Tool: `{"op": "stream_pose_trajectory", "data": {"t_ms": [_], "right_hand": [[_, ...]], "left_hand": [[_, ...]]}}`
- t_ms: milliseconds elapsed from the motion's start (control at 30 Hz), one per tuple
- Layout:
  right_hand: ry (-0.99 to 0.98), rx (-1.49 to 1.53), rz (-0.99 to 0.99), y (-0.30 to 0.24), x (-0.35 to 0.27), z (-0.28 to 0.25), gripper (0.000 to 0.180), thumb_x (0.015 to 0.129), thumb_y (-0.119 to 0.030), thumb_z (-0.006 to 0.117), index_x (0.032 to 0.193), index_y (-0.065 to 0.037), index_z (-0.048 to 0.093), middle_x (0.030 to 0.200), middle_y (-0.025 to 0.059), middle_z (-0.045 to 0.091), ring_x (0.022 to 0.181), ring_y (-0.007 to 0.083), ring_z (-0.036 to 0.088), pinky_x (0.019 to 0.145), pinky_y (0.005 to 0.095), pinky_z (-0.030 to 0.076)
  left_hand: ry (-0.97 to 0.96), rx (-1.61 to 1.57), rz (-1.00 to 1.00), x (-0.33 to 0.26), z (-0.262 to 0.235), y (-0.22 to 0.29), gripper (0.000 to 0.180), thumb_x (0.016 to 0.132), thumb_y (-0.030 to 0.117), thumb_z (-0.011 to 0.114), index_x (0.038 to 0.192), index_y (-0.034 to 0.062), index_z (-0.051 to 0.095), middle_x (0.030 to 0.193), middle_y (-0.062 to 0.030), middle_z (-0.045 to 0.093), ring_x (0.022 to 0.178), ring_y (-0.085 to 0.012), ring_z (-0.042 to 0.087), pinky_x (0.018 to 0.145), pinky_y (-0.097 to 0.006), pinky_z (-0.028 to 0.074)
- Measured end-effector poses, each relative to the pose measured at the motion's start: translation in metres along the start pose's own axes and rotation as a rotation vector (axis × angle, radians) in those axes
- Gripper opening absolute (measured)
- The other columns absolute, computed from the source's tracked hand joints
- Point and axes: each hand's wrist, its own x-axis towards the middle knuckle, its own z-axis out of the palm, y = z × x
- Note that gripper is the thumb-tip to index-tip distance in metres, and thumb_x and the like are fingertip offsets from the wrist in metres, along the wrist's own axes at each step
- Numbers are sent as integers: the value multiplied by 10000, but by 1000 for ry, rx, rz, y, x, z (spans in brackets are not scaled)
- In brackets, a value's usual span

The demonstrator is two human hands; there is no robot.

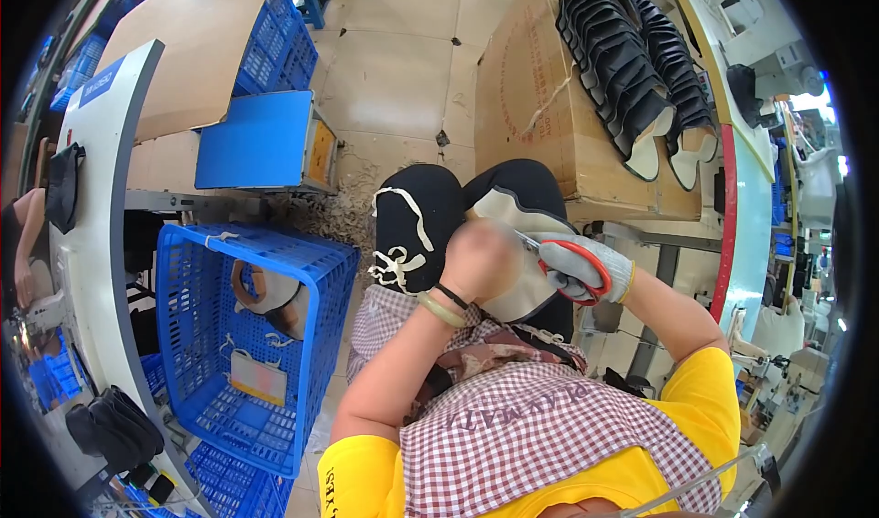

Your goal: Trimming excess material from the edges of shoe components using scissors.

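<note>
My left hand (478,260) is bare and grips the edge of a black and cream shoe upper (515,248) that lies across my lap. My right hand (586,264), in a grey glove, holds red-handled scissors (572,266) whose blades point left into the upper, close to my left fingers. Two bracelets sit on my left wrist. White strips of trimmed material (400,243) lie on my black-trousered left knee.
A blue plastic crate (252,339) with a few shoe pieces stands at my left. A cardboard box (549,106) ahead carries rows of stacked black uppers (632,60). Scraps (343,211) litter the floor. White worktables curve along both sides; another person's arm (23,243) shows at far left.
</note>
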Motion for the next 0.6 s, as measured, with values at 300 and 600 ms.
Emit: {"op": "stream_pose_trajectory", "data": {"t_ms": [300,600], "right_hand": [[66,158,-17,10,10,9,292,915,-407,561,927,-116,562,661,-21,544,471,55,459,410,177,343],[41,-21,-87,6,8,4,375,908,-411,561,1162,-136,546,677,-24,498,473,51,436,400,184,338]], "left_hand": [[-199,294,263,1,-3,-8,138,830,115,632,791,-13,599,848,-54,588,714,-103,579,630,-218,467],[145,25,75,11,17,0,256,938,220,527,819,-6,502,676,-84,554,458,-167,581,360,-295,445]]}}
